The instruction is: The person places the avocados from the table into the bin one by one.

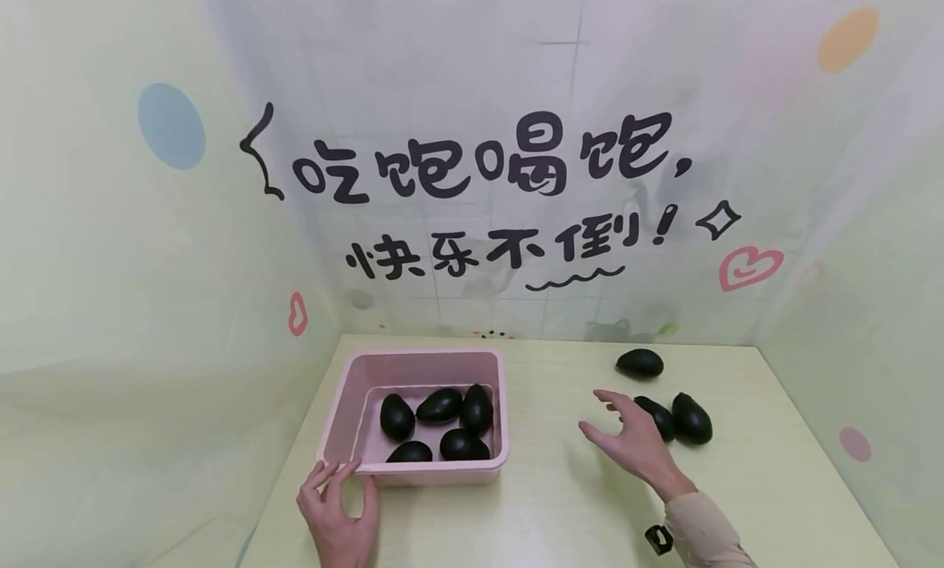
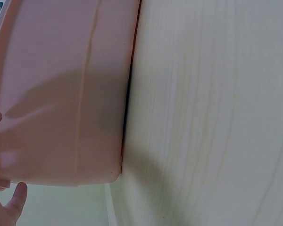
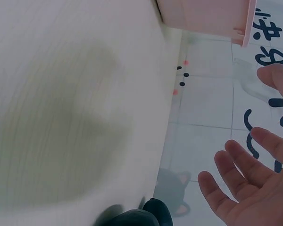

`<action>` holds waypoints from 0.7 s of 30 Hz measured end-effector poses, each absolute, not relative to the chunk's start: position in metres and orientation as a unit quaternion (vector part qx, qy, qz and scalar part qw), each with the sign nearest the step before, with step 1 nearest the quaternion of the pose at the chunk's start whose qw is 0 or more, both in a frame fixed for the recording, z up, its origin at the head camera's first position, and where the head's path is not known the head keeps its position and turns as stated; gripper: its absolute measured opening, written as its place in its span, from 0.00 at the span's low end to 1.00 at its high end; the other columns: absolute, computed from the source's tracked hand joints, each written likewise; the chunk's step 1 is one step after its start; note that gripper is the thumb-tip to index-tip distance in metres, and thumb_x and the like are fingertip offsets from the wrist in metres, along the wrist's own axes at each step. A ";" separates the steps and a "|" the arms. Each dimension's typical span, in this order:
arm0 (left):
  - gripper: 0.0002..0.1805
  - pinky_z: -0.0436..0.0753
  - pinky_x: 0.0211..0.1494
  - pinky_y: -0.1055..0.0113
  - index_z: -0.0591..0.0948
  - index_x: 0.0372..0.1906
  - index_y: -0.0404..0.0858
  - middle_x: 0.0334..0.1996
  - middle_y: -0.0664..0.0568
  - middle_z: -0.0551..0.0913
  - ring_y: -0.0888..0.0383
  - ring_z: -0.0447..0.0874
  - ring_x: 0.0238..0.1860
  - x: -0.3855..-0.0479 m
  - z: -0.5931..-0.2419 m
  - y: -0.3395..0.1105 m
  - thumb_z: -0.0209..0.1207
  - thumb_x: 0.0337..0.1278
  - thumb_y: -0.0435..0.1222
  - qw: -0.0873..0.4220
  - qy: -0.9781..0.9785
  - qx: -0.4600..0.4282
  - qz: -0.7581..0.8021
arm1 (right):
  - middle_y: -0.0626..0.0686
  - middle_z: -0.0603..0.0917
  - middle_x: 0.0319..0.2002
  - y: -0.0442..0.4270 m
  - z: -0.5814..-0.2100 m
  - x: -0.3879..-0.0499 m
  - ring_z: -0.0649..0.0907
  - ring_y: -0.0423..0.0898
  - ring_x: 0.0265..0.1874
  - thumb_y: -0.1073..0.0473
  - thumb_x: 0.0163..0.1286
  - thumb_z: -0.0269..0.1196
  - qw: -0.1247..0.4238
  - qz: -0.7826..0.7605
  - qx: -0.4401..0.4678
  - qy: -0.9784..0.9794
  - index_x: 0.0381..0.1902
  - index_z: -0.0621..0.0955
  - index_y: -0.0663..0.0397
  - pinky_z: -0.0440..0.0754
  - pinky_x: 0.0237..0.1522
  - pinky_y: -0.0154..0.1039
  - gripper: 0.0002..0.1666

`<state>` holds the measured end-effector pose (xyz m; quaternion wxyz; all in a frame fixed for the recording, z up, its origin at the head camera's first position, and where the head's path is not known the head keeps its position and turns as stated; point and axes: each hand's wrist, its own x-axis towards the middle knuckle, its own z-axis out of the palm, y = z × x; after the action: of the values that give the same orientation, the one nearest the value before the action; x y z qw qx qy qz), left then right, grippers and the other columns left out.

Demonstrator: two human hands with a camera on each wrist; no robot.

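A pink plastic bin [image 1: 424, 467] stands on the left part of the table, with several dark avocados [image 1: 439, 406] inside. My left hand [image 1: 342, 515] holds its front left corner, fingers at the rim and thumb against the front wall. From the left wrist, the bin's wall [image 2: 61, 94] fills the left side, with two fingertips beside it. My right hand [image 1: 634, 445] hangs over the table with fingers spread and nothing in its grasp. Just beyond it lie two avocados [image 1: 692, 419], one partly hidden by the hand. A third avocado [image 1: 640, 364] lies farther back.
The pale wooden table [image 1: 546, 502] meets a printed cloth backdrop [image 1: 472, 76] at the back, and similar cloth hangs on both sides. On the right forearm is a beige sleeve [image 1: 704, 527], with a small black device [image 1: 659, 539] beside it.
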<state>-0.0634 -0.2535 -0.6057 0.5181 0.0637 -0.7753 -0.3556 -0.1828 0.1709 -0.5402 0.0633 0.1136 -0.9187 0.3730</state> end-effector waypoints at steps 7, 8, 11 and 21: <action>0.18 0.64 0.68 0.83 0.88 0.43 0.30 0.49 0.25 0.73 0.70 0.59 0.74 -0.064 -0.605 -0.253 0.69 0.40 0.26 0.522 -0.773 0.059 -0.354 | 0.61 0.85 0.65 0.181 -0.541 -0.184 0.85 0.61 0.61 0.46 0.69 0.74 0.070 0.363 0.097 -0.924 0.70 0.79 0.56 0.85 0.60 0.62 0.37; 0.18 0.64 0.68 0.83 0.88 0.43 0.30 0.49 0.25 0.73 0.70 0.59 0.74 -0.064 -0.605 -0.253 0.69 0.40 0.26 0.523 -0.774 0.059 -0.353 | 0.62 0.85 0.65 0.182 -0.541 -0.184 0.85 0.62 0.61 0.46 0.69 0.73 0.070 0.361 0.094 -0.925 0.70 0.79 0.56 0.85 0.60 0.62 0.37; 0.18 0.64 0.68 0.84 0.88 0.43 0.30 0.49 0.25 0.73 0.70 0.59 0.74 -0.064 -0.606 -0.254 0.69 0.40 0.26 0.523 -0.774 0.058 -0.352 | 0.63 0.84 0.65 0.187 -0.544 -0.184 0.84 0.63 0.62 0.45 0.69 0.73 0.069 0.356 0.090 -0.928 0.70 0.79 0.57 0.84 0.62 0.63 0.37; 0.18 0.64 0.68 0.83 0.88 0.44 0.30 0.49 0.25 0.73 0.69 0.59 0.74 -0.064 -0.605 -0.254 0.69 0.39 0.25 0.521 -0.775 0.057 -0.352 | 0.64 0.84 0.65 0.197 -0.549 -0.185 0.83 0.64 0.64 0.46 0.69 0.73 0.076 0.352 0.085 -0.929 0.70 0.79 0.59 0.81 0.67 0.64 0.38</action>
<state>-0.0642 -0.2538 -0.6053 0.5214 0.0571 -0.7753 -0.3517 -0.1847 0.1969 -0.5491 0.0764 0.0852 -0.9289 0.3523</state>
